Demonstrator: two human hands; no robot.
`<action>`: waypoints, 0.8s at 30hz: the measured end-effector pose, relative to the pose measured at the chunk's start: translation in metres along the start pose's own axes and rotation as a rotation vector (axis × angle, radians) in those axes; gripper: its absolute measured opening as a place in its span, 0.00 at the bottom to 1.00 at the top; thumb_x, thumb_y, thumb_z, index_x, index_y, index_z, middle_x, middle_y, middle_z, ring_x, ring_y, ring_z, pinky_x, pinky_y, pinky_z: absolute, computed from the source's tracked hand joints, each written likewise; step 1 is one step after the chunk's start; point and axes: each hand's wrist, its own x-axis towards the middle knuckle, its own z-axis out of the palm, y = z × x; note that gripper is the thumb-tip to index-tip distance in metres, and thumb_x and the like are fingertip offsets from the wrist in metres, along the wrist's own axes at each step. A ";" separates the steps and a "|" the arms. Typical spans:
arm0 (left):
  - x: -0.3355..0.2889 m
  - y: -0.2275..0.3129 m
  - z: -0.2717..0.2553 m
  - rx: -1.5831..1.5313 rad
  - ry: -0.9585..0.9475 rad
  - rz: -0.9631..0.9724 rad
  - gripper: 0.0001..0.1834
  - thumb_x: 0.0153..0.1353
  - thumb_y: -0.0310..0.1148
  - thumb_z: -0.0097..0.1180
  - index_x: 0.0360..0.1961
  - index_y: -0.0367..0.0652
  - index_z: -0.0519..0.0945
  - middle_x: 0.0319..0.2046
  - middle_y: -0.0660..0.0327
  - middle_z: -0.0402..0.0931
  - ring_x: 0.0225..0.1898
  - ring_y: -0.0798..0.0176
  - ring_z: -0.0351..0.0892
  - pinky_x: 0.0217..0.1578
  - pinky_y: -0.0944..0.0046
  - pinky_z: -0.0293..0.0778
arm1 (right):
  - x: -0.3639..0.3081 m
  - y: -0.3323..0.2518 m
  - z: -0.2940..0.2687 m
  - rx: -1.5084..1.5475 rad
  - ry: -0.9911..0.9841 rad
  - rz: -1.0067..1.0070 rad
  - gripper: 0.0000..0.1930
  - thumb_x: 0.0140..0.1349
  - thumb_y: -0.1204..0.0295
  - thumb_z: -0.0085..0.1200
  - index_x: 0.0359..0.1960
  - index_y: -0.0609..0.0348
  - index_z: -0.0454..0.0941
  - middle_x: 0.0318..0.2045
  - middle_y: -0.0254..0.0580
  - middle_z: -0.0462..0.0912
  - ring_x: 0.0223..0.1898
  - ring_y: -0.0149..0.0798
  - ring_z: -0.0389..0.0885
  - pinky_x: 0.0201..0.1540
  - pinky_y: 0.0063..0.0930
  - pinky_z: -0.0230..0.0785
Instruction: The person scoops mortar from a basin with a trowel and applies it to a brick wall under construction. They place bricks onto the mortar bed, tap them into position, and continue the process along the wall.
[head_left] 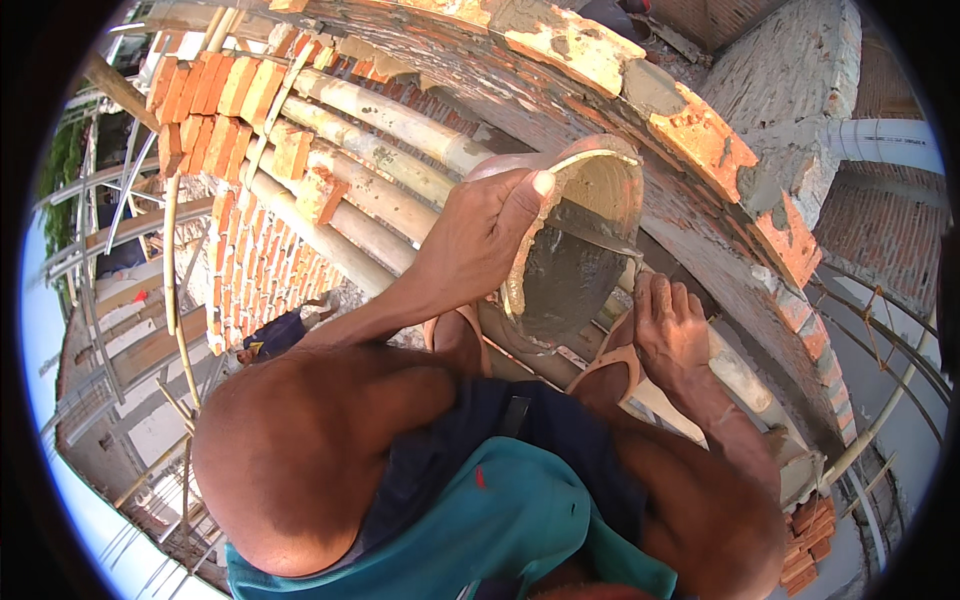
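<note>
Left hand (485,230) gripped bucket (612,178) by its rim; right hand (672,325), beside bucket, apparently gripped 1 trowel (602,231). Scooping mortar (565,280) seemed underway; next move likely required level lift.

Bucket (625,180) above bamboo poles (395,118), between left hand (485,230) on its left rim and right hand (672,325) just to its right. Mortar (565,285) in bucket; trowel (603,231) blade in bucket's mouth. Brick wall (705,205) beyond, curving from top to right. Stacked bricks (215,95) upper left; loose bricks (320,192) on poles between stack and bucket. Sandals (627,358) nearer the body, either side of bucket's base. Second brick pile (808,545) lower right.
</note>
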 end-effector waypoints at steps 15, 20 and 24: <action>-0.012 -0.003 -0.005 -0.039 0.102 -0.150 0.33 0.81 0.56 0.43 0.41 0.31 0.83 0.23 0.63 0.70 0.30 0.68 0.68 0.34 0.62 0.69 | -0.006 0.051 0.026 0.054 0.087 -0.102 0.14 0.58 0.67 0.59 0.46 0.49 0.82 0.35 0.33 0.80 0.41 0.37 0.81 0.40 0.34 0.72; -0.013 -0.007 -0.008 -0.037 0.141 -0.124 0.32 0.81 0.55 0.44 0.41 0.31 0.82 0.23 0.63 0.69 0.30 0.69 0.66 0.33 0.62 0.68 | -0.013 0.039 0.037 0.454 0.160 -0.038 0.15 0.51 0.71 0.66 0.43 0.50 0.84 0.33 0.34 0.81 0.37 0.40 0.81 0.35 0.39 0.75; -0.016 -0.012 -0.017 -0.076 0.154 -0.207 0.30 0.82 0.53 0.45 0.41 0.33 0.84 0.24 0.65 0.72 0.30 0.72 0.69 0.34 0.65 0.69 | -0.015 0.028 0.054 0.710 0.256 0.010 0.15 0.46 0.76 0.69 0.39 0.55 0.86 0.33 0.36 0.83 0.33 0.43 0.80 0.33 0.41 0.75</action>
